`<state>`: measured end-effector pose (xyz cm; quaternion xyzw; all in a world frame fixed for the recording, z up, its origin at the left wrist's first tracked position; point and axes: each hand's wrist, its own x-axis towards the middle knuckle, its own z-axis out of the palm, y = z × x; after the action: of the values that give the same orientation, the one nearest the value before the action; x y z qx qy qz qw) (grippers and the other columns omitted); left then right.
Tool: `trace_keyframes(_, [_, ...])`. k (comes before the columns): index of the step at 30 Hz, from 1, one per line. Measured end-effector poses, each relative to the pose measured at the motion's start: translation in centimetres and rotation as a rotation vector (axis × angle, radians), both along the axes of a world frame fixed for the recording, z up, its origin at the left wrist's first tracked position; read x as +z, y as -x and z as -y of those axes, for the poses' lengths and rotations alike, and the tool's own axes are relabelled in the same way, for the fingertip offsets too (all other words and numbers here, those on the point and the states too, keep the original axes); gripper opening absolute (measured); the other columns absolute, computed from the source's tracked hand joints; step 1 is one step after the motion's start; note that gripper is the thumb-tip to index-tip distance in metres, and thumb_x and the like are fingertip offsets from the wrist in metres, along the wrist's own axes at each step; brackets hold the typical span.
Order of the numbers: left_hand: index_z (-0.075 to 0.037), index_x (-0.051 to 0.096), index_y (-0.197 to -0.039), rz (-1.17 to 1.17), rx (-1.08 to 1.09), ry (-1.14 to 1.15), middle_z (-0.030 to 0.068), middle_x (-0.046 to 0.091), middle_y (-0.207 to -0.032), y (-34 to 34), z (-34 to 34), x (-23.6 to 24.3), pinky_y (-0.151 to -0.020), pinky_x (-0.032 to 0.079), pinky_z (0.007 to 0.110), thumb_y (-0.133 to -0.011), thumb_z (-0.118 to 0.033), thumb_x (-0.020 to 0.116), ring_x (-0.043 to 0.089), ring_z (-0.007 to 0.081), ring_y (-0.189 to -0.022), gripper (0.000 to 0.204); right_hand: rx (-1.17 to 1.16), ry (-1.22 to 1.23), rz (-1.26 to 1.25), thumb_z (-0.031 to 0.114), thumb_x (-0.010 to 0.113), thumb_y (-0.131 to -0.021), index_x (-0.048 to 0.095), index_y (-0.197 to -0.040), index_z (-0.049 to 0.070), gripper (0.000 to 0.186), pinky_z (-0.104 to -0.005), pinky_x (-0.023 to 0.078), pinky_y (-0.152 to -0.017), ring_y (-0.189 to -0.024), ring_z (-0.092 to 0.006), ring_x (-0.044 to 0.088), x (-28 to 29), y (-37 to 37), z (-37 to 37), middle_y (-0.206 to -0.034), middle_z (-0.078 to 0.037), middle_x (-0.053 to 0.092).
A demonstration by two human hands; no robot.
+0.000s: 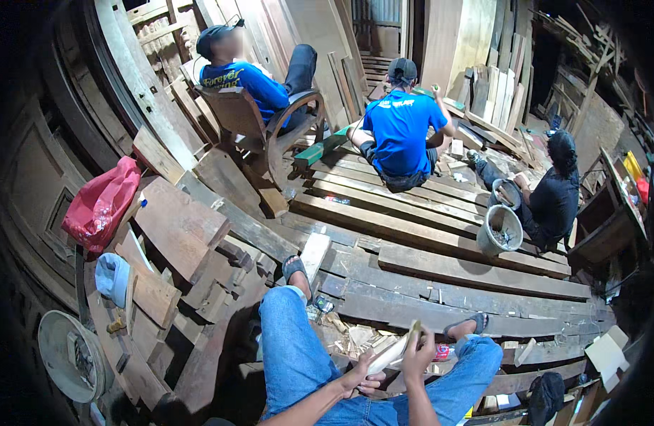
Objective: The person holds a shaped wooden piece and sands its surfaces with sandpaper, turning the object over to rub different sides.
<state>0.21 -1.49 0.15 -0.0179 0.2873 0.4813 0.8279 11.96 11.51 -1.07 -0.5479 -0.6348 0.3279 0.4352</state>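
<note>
Between my knees, my left hand [361, 377] is closed round the lower end of a pale piece of wood [388, 357]. The wood slants up toward my right hand [418, 353], whose raised fingers are closed beside its upper end. From that grip sticks up a narrow olive-brown thing [415, 327], too small to name. Wood chips [355, 337] lie scattered on the planks beyond my hands. A pale block of wood [315, 254] rests by my left foot.
Stacked boards [177, 224], a red bag [103, 202] and a white bucket [74, 355] stand at left. Ahead are long beams [483, 273], two buckets, one grey [499, 231], and three people: one in a chair [234, 117], two sitting low [401, 135].
</note>
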Motion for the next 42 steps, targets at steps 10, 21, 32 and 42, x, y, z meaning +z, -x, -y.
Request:
trace_keyframes(10, [-0.024, 0.042, -0.138, 0.069, 0.069, -0.037, -0.0076, 0.030, -0.065, 0.5, -0.2, 0.1, -0.038, 0.021, 0.017, -0.094, -0.077, 0.036, 0.023, 0.0016, -0.044, 0.069, 0.125, -0.124, 0.108, 0.008, 0.064, -0.094, 0.063, -0.113, -0.001, 0.021, -0.0380, 0.046, -0.076, -0.083, -0.0251, 0.058, 0.6, 0.2, 1.5, -0.091, -0.013, 0.061])
trace_keyframes(21, [-0.022, 0.043, -0.136, 0.090, 0.071, -0.043, -0.0086, 0.028, -0.064, 0.8, -0.6, -0.6, -0.038, 0.022, 0.017, -0.094, -0.076, 0.039, 0.023, 0.0020, -0.044, 0.069, 0.140, -0.150, 0.136, 0.006, 0.064, -0.093, 0.063, -0.109, -0.003, 0.019, -0.0471, 0.043, -0.097, -0.109, -0.0375, 0.056, 0.4, 0.0, 3.3, -0.115, -0.022, 0.058])
trace_keyframes(32, [-0.025, 0.035, -0.148, -0.070, 0.004, -0.093, -0.0072, 0.032, -0.068, -0.8, -0.2, -1.5, -0.040, 0.023, 0.017, -0.096, -0.075, 0.035, 0.023, 0.0011, -0.046, 0.073, -0.073, -0.003, -0.028, 0.012, 0.069, -0.090, 0.063, -0.112, -0.002, 0.027, -0.0462, 0.042, -0.103, -0.117, -0.0375, 0.056, 0.0, -0.2, -0.1, -0.122, -0.020, 0.059])
trace_keyframes(42, [-0.018, 0.045, -0.132, -0.066, 0.032, -0.091, -0.0080, 0.030, -0.066, -0.3, -0.9, 0.8, -0.039, 0.024, 0.017, -0.088, -0.082, 0.040, 0.027, 0.0014, -0.044, 0.078, -0.068, -0.120, 0.047, 0.010, 0.063, -0.094, 0.061, -0.111, -0.003, 0.022, -0.0467, 0.039, -0.103, -0.114, -0.0377, 0.054, 1.2, 0.3, 0.1, -0.116, -0.020, 0.059])
